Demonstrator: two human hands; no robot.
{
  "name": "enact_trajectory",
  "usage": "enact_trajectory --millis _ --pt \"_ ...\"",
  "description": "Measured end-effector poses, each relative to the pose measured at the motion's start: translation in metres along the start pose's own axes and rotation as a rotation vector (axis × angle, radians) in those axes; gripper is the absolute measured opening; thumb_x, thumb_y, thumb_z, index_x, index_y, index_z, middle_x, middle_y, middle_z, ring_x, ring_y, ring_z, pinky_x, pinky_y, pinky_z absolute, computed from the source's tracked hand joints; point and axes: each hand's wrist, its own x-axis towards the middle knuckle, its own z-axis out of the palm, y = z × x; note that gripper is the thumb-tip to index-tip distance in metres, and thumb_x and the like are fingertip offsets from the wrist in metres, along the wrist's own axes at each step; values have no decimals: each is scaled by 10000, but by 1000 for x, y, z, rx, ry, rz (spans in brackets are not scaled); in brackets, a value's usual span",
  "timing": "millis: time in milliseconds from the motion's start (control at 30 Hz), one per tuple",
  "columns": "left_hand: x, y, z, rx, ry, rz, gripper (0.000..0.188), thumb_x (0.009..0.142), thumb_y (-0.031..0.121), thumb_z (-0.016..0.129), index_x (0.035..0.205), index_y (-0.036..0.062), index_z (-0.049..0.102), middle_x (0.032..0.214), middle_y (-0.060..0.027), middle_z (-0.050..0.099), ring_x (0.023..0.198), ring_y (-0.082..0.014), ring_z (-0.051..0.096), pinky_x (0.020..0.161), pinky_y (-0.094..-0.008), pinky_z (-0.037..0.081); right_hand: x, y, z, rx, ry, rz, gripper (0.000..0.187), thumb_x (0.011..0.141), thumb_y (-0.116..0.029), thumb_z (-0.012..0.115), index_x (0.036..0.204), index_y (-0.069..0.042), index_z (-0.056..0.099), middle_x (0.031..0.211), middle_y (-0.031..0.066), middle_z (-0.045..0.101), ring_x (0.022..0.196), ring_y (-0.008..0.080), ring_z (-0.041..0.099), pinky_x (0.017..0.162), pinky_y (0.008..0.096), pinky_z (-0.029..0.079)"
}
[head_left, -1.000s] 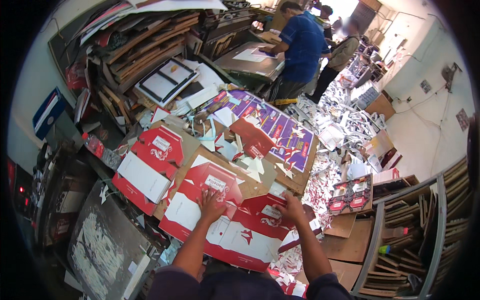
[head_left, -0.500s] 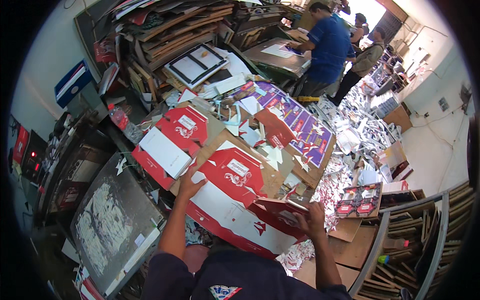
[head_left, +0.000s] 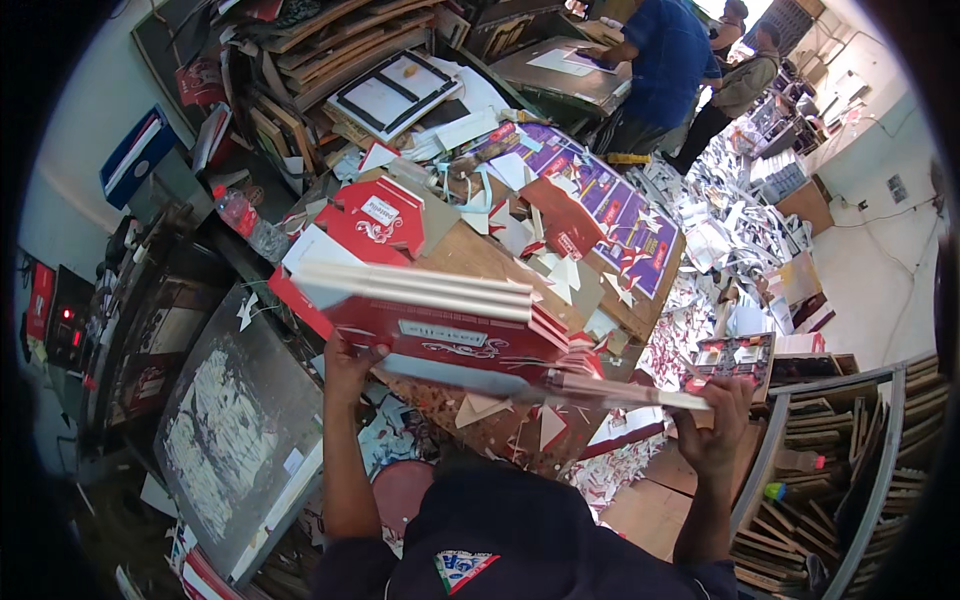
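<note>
Lifted above the cluttered worktable is a thick stack of red and white die-cut box blanks (head_left: 455, 345), tilted up on its long edge and partly blurred by motion. My left hand (head_left: 350, 365) grips its lower left corner, with the thumb over the near face. At the far right end of the stack, my right hand (head_left: 715, 425) is closed on the narrow end. Another pile of red and white box blanks (head_left: 378, 218) lies on the table just beyond the left end. Paper offcuts (head_left: 562, 278) are scattered behind the lifted stack.
Purple printed sheets (head_left: 610, 215) cover the table's far right. A plastic bottle (head_left: 250, 225) stands at the left, above a grey board (head_left: 215, 440). Paper scraps heap on the floor at right, beside a rack of wooden dies (head_left: 830, 470). A person in blue (head_left: 660, 70) works beyond.
The stack of blanks has been raised off the table and tipped upright. Both hands moved with it, the right one further to the right and slightly down.
</note>
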Motion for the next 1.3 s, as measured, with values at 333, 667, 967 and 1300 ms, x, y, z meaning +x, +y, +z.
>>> enact_trajectory --millis 333,667,967,1300 --pt "-6 -42 -16 169 40 -120 349 766 52 846 1071 52 676 1031 -32 718 972 -161 649 866 -341 516 -2 15 50 123 -142 93 361 698 -81 856 980 -49 633 931 115 614 882 314 569 778 414 450" --pt "-18 -52 -3 144 45 -43 403 731 7 851 1101 27 695 1041 -47 737 942 -160 686 864 -333 541 -112 162 132 741 145 744 608 695 -49 903 1201 -49 566 1060 67 665 1044 194 632 952 340 509" --pt "-11 -41 -3 167 56 50 464 765 125 867 1162 12 654 1108 -88 712 1040 -194 660 943 -375 511 -78 123 116 801 22 768 491 720 -82 889 1101 -46 581 954 62 693 870 152 660 794 313 539" --pt "33 -21 50 840 -50 -38 696 819 570 762 1149 -36 669 1054 -249 716 985 -381 703 863 -448 540 -157 125 119 1002 -78 1152 473 826 -108 819 1225 17 598 1041 105 721 894 192 709 812 363 606"
